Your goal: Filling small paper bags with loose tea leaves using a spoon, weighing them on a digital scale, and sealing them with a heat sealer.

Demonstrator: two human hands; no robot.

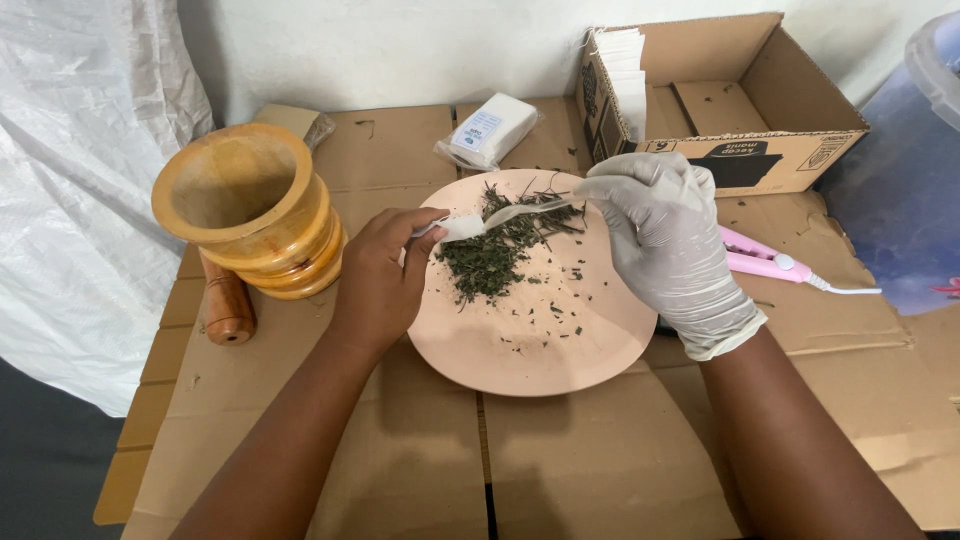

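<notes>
A pink round plate lies on flattened cardboard with a heap of dried green herb on its far half. My bare left hand pinches a small white paper sachet at the plate's left rim. My right hand, in a white glove, holds a pale spoon whose tip carries herb and touches the sachet's mouth.
A wooden mortar stands left of the plate, its pestle lying beside it. A wrapped pack of white sachets lies behind the plate. An open cardboard box with white paper sits at back right; a pink hand sealer lies right.
</notes>
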